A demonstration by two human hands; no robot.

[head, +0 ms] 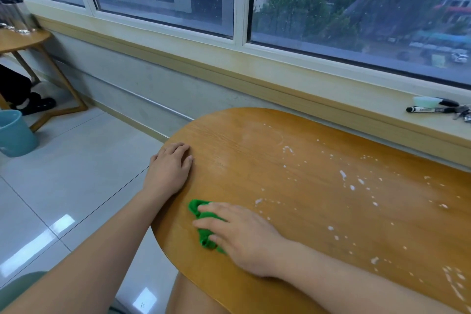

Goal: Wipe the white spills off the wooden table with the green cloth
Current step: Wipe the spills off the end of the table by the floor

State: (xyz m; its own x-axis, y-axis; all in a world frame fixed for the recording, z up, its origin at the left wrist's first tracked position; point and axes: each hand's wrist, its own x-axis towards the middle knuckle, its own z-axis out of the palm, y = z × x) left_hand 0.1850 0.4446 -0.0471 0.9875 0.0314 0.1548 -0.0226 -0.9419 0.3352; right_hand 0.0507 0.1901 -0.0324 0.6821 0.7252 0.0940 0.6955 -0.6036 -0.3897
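The right hand [244, 234] presses the bunched green cloth [204, 227] flat against the wooden surface [254, 160] near its rounded end, fingers [204, 223] spread over it rather than gripping. The left hand [169, 168] lies open, palm down, on the edge. The white spills [344, 176] lie further right, untouched. A loosely pinned cloth could slip out, or only smear the drops along the wood.
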